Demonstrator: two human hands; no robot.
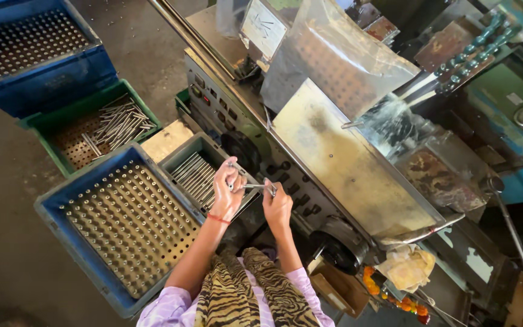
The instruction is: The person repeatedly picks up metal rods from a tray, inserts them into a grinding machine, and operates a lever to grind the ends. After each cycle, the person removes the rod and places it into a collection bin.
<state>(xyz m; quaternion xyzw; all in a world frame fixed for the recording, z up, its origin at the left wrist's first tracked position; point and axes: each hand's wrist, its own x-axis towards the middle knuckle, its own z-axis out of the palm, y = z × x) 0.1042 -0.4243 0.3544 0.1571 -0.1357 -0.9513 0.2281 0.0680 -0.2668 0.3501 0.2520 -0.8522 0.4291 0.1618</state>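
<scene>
I am looking down into a metalworking shop, a factory floor by every sign; a worn steel machine [346, 163] fills the right side, its slanted panel [255, 136] set with knobs and switches, its guard plate stained; blue perforated crates [122, 227] and a green crate [86, 124] of loose metal rods [119, 124] stand on a bare, grimy concrete floor [7, 200]; a grey tray [198, 175] holds more rods in rows.

Shiny metal rod [253, 186], blue plastic crate [52, 209]
</scene>
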